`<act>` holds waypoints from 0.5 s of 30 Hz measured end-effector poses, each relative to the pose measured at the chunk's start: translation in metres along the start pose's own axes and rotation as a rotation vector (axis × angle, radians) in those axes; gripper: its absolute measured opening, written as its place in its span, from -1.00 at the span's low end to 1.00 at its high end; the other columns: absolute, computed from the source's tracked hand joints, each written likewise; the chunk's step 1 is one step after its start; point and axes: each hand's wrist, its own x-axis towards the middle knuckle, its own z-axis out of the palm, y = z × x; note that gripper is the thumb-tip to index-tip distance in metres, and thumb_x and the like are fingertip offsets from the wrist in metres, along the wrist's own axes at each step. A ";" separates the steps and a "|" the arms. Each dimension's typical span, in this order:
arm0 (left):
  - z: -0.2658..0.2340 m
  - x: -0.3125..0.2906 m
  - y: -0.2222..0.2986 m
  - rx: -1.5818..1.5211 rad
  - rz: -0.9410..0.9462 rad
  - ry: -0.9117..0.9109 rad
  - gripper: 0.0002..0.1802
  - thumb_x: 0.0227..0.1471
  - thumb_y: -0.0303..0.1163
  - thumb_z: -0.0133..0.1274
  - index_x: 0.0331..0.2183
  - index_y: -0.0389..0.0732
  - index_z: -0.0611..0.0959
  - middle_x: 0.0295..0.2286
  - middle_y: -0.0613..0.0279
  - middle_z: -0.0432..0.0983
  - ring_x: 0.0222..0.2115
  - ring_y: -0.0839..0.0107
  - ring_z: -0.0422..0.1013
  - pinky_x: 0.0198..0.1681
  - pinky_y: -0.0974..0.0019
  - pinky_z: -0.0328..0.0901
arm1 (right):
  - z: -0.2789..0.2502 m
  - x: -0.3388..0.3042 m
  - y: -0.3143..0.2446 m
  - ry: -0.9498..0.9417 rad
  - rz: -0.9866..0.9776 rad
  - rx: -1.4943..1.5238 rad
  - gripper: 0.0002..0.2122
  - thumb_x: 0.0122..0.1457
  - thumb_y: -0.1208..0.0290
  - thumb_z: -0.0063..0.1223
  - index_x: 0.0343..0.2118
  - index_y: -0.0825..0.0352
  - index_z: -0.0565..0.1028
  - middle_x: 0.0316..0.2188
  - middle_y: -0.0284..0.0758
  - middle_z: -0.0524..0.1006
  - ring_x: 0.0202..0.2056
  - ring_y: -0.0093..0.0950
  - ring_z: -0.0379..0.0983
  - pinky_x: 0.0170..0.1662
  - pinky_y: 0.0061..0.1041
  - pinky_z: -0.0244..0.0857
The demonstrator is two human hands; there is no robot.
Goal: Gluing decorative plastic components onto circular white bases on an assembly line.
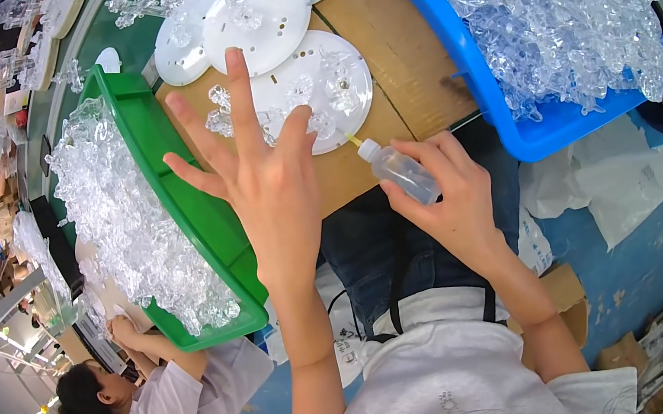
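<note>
Right hand (446, 197) gripping squeeze bottle (401, 172), nozzle up-left

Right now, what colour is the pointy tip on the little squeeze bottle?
Yellow. The small clear plastic squeeze bottle in the right hand has a yellow nozzle tip, seen in the head view.

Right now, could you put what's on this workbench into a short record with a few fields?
left hand: left hand raised, fingers spread, above a white disc with clear pieces on it
right hand: right hand grips a small squeeze bottle, nozzle towards the disc
left side: green bin of clear plastic pieces
right side: blue bin, same pieces
nearby: a co-worker seated lower left
</note>
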 end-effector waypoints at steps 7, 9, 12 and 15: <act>0.002 0.000 -0.003 -0.055 0.024 0.016 -0.80 -0.30 -0.44 0.24 -0.47 0.01 0.66 0.21 0.37 0.03 0.25 -0.12 -0.31 0.12 -0.43 -0.46 | 0.004 -0.004 0.002 0.017 -0.015 0.036 -0.67 -0.14 0.45 0.28 -0.24 0.32 0.52 -0.41 -0.30 0.43 -0.44 -0.41 0.48 -0.38 -0.52 0.35; 0.002 -0.001 -0.003 -0.058 0.023 0.023 -0.80 -0.31 -0.43 0.24 -0.47 0.01 0.66 0.21 0.37 0.04 0.25 -0.12 -0.30 0.13 -0.43 -0.46 | 0.005 -0.005 0.002 0.010 -0.009 0.055 -0.67 -0.14 0.46 0.28 -0.24 0.32 0.52 -0.41 -0.30 0.43 -0.44 -0.41 0.48 -0.38 -0.53 0.35; 0.002 -0.001 -0.004 -0.063 0.027 0.034 -0.80 -0.31 -0.43 0.25 -0.47 0.02 0.66 0.21 0.38 0.05 0.25 -0.10 -0.29 0.13 -0.42 -0.47 | 0.007 -0.007 0.002 0.015 -0.020 0.057 -0.67 -0.13 0.46 0.28 -0.23 0.32 0.52 -0.41 -0.30 0.43 -0.44 -0.42 0.48 -0.39 -0.54 0.35; 0.004 0.000 -0.005 -0.070 0.030 0.037 -0.80 -0.31 -0.44 0.25 -0.48 0.02 0.67 0.21 0.38 0.06 0.25 -0.09 -0.28 0.13 -0.40 -0.48 | 0.007 -0.007 0.002 0.021 -0.015 0.051 -0.68 -0.12 0.47 0.28 -0.23 0.33 0.52 -0.42 -0.30 0.43 -0.45 -0.43 0.47 -0.39 -0.55 0.35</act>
